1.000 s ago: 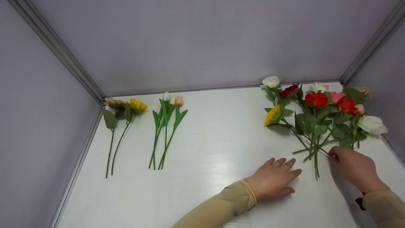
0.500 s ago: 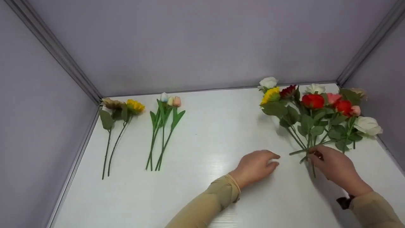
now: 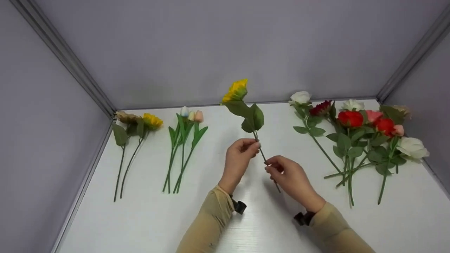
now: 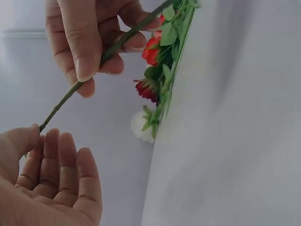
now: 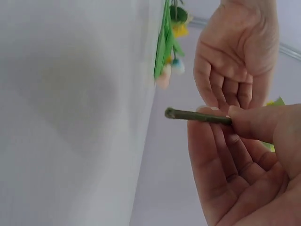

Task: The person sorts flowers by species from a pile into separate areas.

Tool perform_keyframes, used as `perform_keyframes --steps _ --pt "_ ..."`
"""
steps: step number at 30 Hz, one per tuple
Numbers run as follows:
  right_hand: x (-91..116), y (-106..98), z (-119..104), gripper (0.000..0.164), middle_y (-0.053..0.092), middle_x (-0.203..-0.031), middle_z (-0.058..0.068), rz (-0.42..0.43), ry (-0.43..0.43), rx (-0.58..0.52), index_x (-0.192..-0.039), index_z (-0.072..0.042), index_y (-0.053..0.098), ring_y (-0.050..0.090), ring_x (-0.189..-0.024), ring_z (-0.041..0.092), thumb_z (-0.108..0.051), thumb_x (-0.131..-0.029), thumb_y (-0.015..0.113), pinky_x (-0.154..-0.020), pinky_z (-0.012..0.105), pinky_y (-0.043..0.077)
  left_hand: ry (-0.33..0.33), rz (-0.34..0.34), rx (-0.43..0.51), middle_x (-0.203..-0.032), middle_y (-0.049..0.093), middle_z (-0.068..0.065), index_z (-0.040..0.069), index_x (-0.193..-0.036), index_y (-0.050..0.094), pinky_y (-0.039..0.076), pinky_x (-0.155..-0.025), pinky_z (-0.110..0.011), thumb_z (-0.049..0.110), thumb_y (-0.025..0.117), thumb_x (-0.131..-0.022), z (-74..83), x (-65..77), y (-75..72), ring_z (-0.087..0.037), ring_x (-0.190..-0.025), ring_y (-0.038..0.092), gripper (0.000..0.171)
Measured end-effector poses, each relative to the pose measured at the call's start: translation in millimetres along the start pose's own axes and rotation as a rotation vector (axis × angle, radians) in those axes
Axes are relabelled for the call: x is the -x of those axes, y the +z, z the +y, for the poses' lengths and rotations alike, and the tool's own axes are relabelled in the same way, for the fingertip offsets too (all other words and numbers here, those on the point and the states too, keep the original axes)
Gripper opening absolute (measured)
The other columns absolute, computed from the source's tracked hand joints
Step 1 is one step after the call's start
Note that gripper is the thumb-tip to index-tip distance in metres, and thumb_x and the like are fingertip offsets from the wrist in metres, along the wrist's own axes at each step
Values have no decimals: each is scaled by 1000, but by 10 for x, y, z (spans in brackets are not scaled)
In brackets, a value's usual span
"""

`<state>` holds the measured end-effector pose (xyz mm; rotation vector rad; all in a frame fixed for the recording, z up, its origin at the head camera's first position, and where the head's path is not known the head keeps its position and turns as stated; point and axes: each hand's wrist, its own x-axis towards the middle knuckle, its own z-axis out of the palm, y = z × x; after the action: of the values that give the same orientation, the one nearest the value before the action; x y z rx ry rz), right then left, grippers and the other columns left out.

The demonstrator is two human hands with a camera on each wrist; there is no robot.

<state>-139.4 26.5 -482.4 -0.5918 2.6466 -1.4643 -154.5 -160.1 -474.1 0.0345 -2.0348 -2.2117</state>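
A yellow sunflower (image 3: 236, 92) with broad green leaves is held up over the middle of the table, its head tilted to the left. My left hand (image 3: 239, 160) pinches its stem just below the leaves, between thumb and fingers. Lower on the same stem, my right hand (image 3: 291, 177) grips it with thumb and fingertips. The cut end of the stem (image 5: 197, 116) sticks out past the right thumb in the right wrist view. In the left wrist view both hands pinch the thin stem (image 4: 61, 102), and the flower head is out of that view.
At the right lies a pile of flowers: red roses (image 3: 351, 119), white roses (image 3: 412, 147), a dark red bloom (image 3: 320, 108). Several tulips (image 3: 182, 147) lie left of centre. Farther left are a second sunflower (image 3: 152, 121) and a beige flower (image 3: 126, 116). Grey walls (image 3: 225, 52) enclose the white table (image 3: 105, 228).
The right hand has lifted the sunflower out of the right-hand pile and carried it left to the middle. The left hand has risen from near the table and now pinches its stem.
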Motion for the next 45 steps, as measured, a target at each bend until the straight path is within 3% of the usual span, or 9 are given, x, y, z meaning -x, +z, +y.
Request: perform_keyframes --steps 8,15,23,29,35,45 --pt "-2 323 -80 21 70 -89 16 -110 82 -260 -115 -2 70 69 -73 22 -10 -96 73 -66 34 60 -43 -1 89 -98 72 -14 -2 -110 71 61 -81 -39 15 75 -96 73 66 -244 -26 -89 71 22" --pt "47 350 -56 26 72 -92 11 -292 158 -386 -114 5 68 70 -81 23 -10 -93 75 -72 36 61 -28 10 85 -100 70 -18 -2 -112 71 62 -79 -40 15 74 -97 93 94 -343 -26 -88 70 24" --pt "82 337 -79 28 72 -92 12 -400 209 -455 -113 8 65 70 -82 23 -5 -91 76 -75 37 61 2 39 96 -101 70 -19 -2 -115 71 62 -77 -40 15 72 -98 162 93 -385 -25 -89 70 24" --pt "75 361 -84 24 72 -90 11 -388 185 -417 -110 7 66 69 -80 21 -4 -90 75 -72 34 60 -12 11 89 -103 70 -20 3 -113 73 62 -78 -39 16 75 -96 145 80 -368 -26 -89 70 22" --pt "47 402 -58 22 73 -92 10 -334 157 -362 -107 4 69 70 -82 21 -5 -89 77 -73 34 60 -29 17 77 -100 71 -14 -2 -113 72 62 -78 -38 13 76 -95 112 55 -381 -26 -88 71 24" --pt "4 444 -35 19 73 -90 7 -300 157 -320 -105 1 71 70 -80 21 -6 -89 78 -70 31 59 -33 -6 84 -106 71 -16 -3 -112 71 62 -79 -38 12 76 -94 84 37 -388 -27 -90 71 24"
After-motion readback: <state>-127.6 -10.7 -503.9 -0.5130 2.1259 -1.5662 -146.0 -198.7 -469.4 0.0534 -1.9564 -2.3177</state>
